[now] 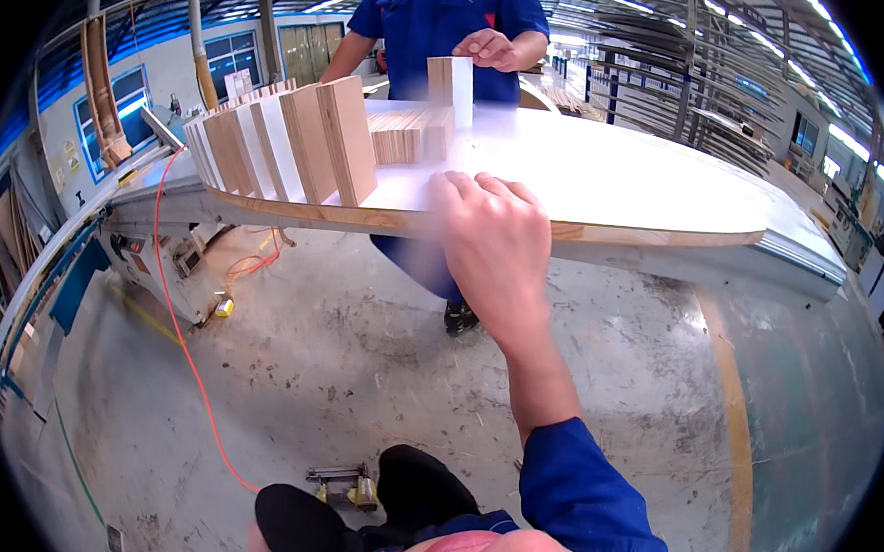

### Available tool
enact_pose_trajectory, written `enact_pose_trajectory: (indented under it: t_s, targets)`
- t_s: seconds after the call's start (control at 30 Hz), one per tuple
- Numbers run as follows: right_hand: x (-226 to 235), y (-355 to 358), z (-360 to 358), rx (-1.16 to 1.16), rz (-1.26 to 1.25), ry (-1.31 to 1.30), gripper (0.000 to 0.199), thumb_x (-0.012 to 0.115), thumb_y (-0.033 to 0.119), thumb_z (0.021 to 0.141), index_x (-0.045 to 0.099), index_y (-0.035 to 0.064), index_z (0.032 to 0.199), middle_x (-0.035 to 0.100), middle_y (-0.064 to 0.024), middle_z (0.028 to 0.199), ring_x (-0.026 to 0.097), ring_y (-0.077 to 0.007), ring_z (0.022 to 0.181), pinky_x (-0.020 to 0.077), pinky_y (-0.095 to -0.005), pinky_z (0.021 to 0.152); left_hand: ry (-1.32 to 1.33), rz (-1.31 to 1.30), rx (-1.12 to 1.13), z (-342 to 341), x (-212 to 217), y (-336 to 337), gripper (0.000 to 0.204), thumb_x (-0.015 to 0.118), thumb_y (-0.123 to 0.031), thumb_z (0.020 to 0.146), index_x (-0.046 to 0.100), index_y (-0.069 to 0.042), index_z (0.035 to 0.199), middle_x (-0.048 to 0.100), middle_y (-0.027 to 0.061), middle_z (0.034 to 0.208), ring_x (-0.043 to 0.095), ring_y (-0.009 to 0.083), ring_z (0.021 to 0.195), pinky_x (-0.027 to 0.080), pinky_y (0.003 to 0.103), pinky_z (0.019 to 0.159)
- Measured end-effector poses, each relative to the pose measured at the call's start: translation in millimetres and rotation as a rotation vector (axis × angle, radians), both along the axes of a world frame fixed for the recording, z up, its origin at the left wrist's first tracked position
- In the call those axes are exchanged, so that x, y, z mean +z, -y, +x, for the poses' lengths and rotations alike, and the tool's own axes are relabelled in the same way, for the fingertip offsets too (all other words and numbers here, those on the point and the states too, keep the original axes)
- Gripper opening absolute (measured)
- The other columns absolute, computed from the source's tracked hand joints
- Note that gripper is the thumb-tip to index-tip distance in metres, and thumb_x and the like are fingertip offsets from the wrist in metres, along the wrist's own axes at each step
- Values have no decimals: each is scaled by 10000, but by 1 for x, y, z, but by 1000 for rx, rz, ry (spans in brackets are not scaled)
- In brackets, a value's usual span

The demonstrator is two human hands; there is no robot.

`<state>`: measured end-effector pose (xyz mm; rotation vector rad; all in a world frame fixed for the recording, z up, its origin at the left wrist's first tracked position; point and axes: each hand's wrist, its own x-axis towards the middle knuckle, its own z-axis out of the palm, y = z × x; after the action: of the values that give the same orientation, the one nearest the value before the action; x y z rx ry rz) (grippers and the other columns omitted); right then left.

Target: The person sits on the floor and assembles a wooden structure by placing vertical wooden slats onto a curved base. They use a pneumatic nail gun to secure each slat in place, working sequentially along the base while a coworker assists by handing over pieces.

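Observation:
My right hand (pixel 496 241) is at the front edge of a white board (pixel 617 175) with a pale wood rim. Its fingers are bent and closed; motion blurs their left side, and what they grip, if anything, is hidden. To the left, a curved row of upright wood blocks (pixel 304 144), some faces white and some brown, stands on the board. Behind my hand is a lower stack of layered wood strips (pixel 394 139), partly smeared. My left hand does not show.
Across the board stands a person in blue (pixel 430 26), one hand (pixel 489 49) on an upright block (pixel 450 89). An orange hose (pixel 184 332) runs down to the floor. Near my shoes (pixel 421 485) lies a tool (pixel 361 492). Racks of long stock (pixel 662 88) stand at right.

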<state>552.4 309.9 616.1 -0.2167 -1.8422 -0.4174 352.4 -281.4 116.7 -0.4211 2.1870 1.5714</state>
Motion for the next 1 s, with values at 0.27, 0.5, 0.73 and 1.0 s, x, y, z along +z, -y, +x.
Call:
enact_pose_trajectory:
  t_s: [0.27, 0.5, 0.73, 1.0]
  targets:
    - [3, -3, 8, -56, 66, -19, 111, 640, 81, 813, 688, 61, 911, 750, -49, 929, 718, -185, 868, 534, -337, 754, -377, 64, -258, -34, 238, -105, 282, 644, -218, 974, 697, -31, 1179, 728, 70, 907, 700, 160, 743, 533, 296, 600]
    - [5, 8, 5, -52, 58, 28, 154, 663, 69, 826, 696, 54, 976, 780, -77, 1039, 749, -221, 953, 551, -352, 804, -447, -30, -917, 27, 337, -210, 347, 741, -119, 914, 688, -18, 1242, 753, 93, 915, 726, 171, 787, 575, 305, 659]
    - [6, 13, 5, -56, 49, 83, 320, 789, 91, 729, 701, 91, 1036, 779, -74, 1059, 747, -237, 999, 549, -370, 846, -881, 94, -1220, 93, 417, -276, 698, 794, -84, 865, 493, -134, 1493, 759, 118, 1008, 724, 191, 764, 588, 309, 680]
    - [5, 13, 9, -107, 10, 104, 376, 826, 114, 716, 743, 146, 1081, 782, -42, 1074, 742, -224, 1003, 544, -370, 853, -1559, 1032, -711, 116, 496, -338, 643, 546, 119, 889, 216, -85, 1402, 682, 172, 959, 591, 65, 560, 500, 171, 476]
